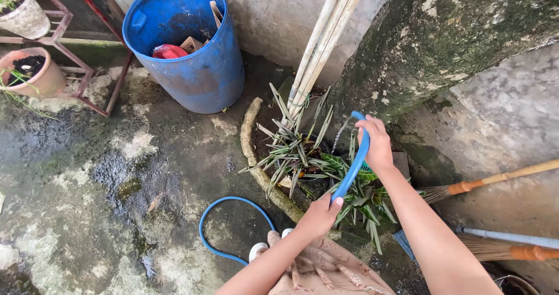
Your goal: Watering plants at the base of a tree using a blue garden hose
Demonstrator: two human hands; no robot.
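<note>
I see a blue hose [353, 170] running on a slant just right of centre, its free end up near one o'clock from the middle of the view, where a thin stream of water [339, 133] falls out toward the plants. The right hand [375, 145] is wrapped fully around the hose close to that end, fingers closed on it. The left hand [319, 216] grips the same hose lower down, at about five o'clock from the centre, also closed tight around it. Below the left hand the hose curls away into a loop [224, 225] on the ground at seven o'clock.

Directly under the hose sits a small bed of spiky, striped green plants [303, 155], edged on its left side by a curved mossy stone border [254, 155]. Pale bamboo poles [323, 39] rise out of the bed toward twelve o'clock, leaning on the wall.

At eleven o'clock stands a blue plastic drum [198, 68], open at the top, with a red object and scraps of board inside. At ten o'clock, far left, I see two clay pots [32, 74] on a red metal rack [87, 74]. A moss-covered concrete wall [454, 33] fills the upper right. At three to four o'clock two brooms [495, 181] with orange-bound handles lie against the wall. The ground is wet, patchy concrete [87, 202]. My patterned skirt [332, 272] and white sandals [259, 251] show at six o'clock.
</note>
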